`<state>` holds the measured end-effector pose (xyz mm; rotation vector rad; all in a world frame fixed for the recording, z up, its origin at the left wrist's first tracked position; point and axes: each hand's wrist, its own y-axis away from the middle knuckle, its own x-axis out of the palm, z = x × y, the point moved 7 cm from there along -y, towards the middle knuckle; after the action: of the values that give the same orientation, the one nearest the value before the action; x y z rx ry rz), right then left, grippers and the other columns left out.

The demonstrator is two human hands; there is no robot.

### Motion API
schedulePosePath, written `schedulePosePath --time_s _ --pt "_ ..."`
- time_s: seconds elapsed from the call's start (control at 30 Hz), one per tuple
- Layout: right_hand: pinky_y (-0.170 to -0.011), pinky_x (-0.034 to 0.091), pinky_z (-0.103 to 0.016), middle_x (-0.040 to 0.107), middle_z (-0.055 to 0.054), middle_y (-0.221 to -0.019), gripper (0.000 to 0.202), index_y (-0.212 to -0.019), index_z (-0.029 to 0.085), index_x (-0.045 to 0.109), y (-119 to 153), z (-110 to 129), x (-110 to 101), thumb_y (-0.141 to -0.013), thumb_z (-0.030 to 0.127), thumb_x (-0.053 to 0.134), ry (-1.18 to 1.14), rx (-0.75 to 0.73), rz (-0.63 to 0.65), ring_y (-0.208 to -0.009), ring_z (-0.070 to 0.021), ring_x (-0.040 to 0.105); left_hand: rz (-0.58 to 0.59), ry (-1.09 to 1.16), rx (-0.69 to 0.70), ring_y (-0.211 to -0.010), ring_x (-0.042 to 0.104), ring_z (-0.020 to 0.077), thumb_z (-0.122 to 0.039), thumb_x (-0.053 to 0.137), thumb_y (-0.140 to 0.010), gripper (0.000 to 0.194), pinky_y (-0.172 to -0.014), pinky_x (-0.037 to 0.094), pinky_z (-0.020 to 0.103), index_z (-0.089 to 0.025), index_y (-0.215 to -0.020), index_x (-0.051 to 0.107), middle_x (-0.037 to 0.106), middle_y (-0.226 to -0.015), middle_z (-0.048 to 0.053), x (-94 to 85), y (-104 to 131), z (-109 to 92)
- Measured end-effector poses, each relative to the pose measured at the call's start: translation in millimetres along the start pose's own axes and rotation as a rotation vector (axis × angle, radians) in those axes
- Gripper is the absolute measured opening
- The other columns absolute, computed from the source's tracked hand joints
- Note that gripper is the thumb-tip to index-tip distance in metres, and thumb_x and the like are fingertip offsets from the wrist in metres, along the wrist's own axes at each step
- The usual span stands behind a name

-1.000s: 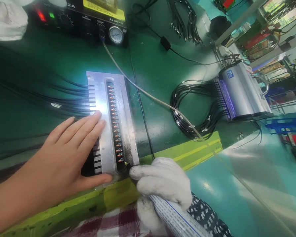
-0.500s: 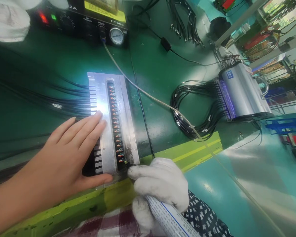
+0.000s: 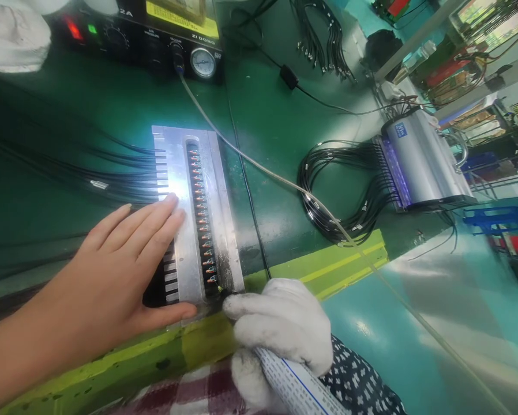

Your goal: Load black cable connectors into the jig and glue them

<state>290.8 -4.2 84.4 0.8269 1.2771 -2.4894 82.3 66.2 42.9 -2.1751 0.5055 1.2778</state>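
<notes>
My bare left hand (image 3: 112, 271) lies flat with its fingers spread on the left side of a metal fixture (image 3: 183, 230). Black cables (image 3: 124, 173) enter the fixture's left edge, and a row of small wire ends (image 3: 203, 222) shows in its long slot. In a white glove, my right hand (image 3: 285, 323) is closed around a white printed tube (image 3: 297, 383). The tube's thin dark nozzle points at the lower end of the slot; whether its tip touches anything there is unclear.
A black control box with a gauge (image 3: 203, 62) stands at the top left, beside a white cloth item (image 3: 14, 37). From the box, a clear hose (image 3: 263, 168) crosses the green table. Coiled cables (image 3: 323, 213) lead to a silver machine (image 3: 423, 161) at right.
The nozzle tip and my gloved right hand have shifted very slightly down, away from the lowest wire end. My left hand stays in place on the fixture.
</notes>
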Motion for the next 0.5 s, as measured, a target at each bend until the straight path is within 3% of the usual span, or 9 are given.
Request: schedulePosePath --time_s 0.37,0.5 --pt "-0.049 0.040 -0.032 0.087 -0.001 -0.118 0.016 -0.101 0.026 0.075 12 1 11 -0.091 0.039 0.073 0.028 0.001 0.140 -0.056 -0.0117 0.063 -0.005 0.036 0.009 -0.170 0.038 0.0324 -0.101 0.052 -0.088 0.122 -0.145 0.007 0.038 -0.028 -0.180 0.021 0.031 -0.188 0.004 0.3 2 4" --pt "-0.048 0.039 -0.032 0.087 -0.002 -0.117 0.015 -0.099 0.026 0.074 11 -2 9 -0.091 0.039 0.070 -0.004 0.015 0.140 -0.054 -0.0114 0.061 0.009 -0.017 0.045 -0.171 0.035 0.0327 -0.093 0.043 -0.098 0.110 -0.145 0.006 0.040 -0.025 -0.180 0.017 0.024 -0.190 0.004 2.3 1 3"
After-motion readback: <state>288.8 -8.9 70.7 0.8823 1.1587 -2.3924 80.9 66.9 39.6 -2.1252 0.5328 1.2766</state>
